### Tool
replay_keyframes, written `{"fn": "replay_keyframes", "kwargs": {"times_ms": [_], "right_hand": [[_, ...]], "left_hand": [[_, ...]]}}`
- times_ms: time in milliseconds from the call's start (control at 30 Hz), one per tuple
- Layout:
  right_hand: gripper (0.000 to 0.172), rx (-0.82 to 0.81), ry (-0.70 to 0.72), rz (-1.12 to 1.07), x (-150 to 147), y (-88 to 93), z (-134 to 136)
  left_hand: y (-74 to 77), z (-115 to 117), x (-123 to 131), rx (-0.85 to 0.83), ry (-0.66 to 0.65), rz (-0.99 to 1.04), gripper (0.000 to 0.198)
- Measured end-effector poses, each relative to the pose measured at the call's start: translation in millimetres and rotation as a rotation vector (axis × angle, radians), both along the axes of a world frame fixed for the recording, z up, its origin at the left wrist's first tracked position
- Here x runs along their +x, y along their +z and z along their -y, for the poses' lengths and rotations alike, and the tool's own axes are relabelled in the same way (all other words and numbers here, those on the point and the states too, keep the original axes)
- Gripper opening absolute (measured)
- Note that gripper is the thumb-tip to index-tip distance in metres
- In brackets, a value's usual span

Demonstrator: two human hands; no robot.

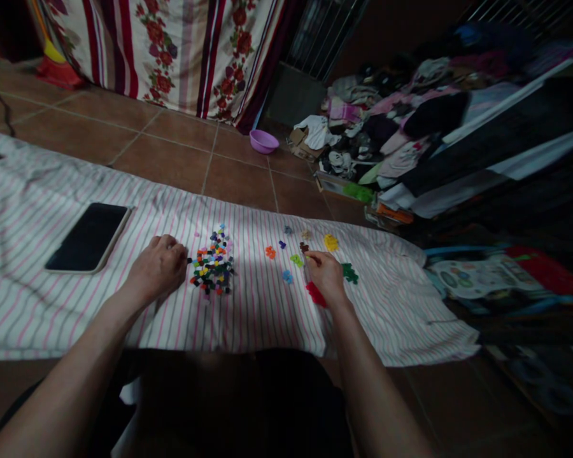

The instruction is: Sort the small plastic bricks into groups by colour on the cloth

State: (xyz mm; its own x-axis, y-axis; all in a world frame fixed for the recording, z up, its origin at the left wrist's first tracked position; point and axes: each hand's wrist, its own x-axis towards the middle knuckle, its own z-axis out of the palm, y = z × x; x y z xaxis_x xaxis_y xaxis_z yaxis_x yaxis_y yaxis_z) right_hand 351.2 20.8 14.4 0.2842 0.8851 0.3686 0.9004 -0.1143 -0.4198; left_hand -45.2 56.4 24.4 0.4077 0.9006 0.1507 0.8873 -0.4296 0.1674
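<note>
Our right hand (327,277) holds its fingertips narrowly together by the brown pieces (304,246); we cannot tell whether one is pinched between them. Our left hand (157,270) rests on the striped cloth (267,318) with fingers curled, tips hidden, so we cannot tell how closed it is. Just beside it lies the mixed pile of small blocks (213,264), loosely scattered, many-coloured, many of them dark. Around our right hand sit single-colour clusters: lime-green (297,260), light-blue (287,276) and orange (270,252) to its left, red (316,294) against the wrist side, yellow (331,242) beyond, dark-green (350,273) to its right. Between mixed pile and clusters we see a bare strip of cloth; more open cloth stretches right of the green, toward the desk's end. The clusters stand nearer the far edge than the near one. A smartphone (90,238) lies left of our left hand.
</note>
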Motion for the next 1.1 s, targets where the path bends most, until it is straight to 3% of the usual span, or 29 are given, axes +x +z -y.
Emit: {"fn": "replay_keyframes", "kwargs": {"times_ms": [467, 1100], "right_hand": [[0.030, -0.098, 0.048, 0.001, -2.8, -5.7, -3.5], [0.037, -0.114, -0.015, -0.078, -4.4, -4.3, -1.2]], "left_hand": [[-4.9, -1.2, -1.5, 0.034, 0.002, 0.061, 0.026], [-4.4, 1.1, -0.3, 0.024, 0.014, 0.017, 0.030]]}}
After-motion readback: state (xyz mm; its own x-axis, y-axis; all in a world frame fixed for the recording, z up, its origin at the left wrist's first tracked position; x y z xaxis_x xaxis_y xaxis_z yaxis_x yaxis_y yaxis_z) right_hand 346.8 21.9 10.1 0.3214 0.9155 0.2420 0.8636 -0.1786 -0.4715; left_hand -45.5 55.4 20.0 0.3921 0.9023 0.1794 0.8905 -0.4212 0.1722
